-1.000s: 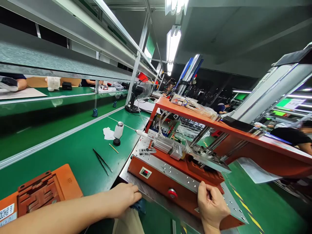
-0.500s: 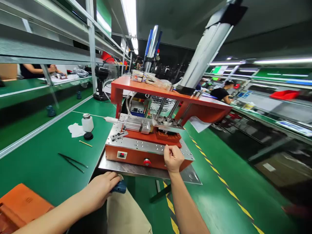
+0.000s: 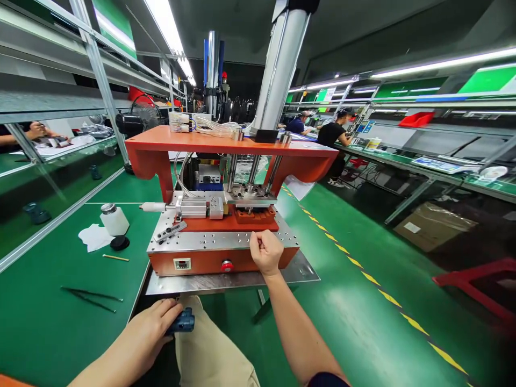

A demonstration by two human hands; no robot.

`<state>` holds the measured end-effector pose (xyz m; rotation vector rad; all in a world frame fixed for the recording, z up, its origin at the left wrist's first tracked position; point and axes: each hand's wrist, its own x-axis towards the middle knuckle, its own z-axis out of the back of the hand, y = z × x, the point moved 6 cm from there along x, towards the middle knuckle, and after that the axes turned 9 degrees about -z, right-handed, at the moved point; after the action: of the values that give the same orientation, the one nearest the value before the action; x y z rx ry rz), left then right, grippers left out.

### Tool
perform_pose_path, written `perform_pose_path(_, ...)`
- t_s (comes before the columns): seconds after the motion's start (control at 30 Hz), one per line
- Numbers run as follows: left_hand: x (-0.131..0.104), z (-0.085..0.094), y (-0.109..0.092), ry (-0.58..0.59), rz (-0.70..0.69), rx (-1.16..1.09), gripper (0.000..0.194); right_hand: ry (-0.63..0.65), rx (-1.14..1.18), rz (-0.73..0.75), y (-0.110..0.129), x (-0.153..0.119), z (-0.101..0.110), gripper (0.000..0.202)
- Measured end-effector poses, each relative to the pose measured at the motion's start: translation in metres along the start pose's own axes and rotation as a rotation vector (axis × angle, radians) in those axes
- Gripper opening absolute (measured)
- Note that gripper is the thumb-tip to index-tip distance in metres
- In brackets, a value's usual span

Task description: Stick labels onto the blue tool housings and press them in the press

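My left hand is wrapped round a dark blue part above my lap, below the machine's front left corner. My right hand is closed in a fist at the front right edge of the orange press machine; whether anything is inside the fist is hidden. Right of a red button, the fist covers part of the front panel. Behind it, a metal press plate sits low over an orange fixture block. A silver clamp cylinder lies to the left.
On the green bench at left are tweezers, a white bottle, a black cap, a white wipe and a thin stick. A fan stands behind. People sit at a far bench on the right.
The view has turned to the right, so the machine appears further left and more level. My left hand still holds the blue part, and my right fist remains at the machine's front.
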<state>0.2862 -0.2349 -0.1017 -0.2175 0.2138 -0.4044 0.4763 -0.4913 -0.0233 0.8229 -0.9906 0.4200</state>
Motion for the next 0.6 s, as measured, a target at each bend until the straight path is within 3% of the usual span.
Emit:
perform_pose_path(0.1,-0.001,-0.006,0.005,-0.027,-0.017,0.034,0.062,0.011,0.027,-0.017,0.001,-0.001,0.000,0.032)
perform_pose_path(0.23,-0.005,-0.013,0.015,-0.163,-0.062,0.037,0.062,0.098,0.066,-0.082,0.001,0.005,0.003,0.034)
perform_pose_path(0.4,-0.015,-0.002,0.022,-0.353,-0.126,0.010,0.066,0.205,-0.016,-0.045,-0.019,0.062,0.011,0.014)
perform_pose_path(0.5,-0.007,0.020,0.016,-0.386,-0.123,-0.009,0.068,0.498,-0.110,0.035,-0.043,0.104,-0.015,0.033)
perform_pose_path(0.6,0.019,0.064,0.000,-0.463,-0.074,-0.074,0.059,0.808,-0.101,0.049,-0.062,0.124,-0.047,0.030)
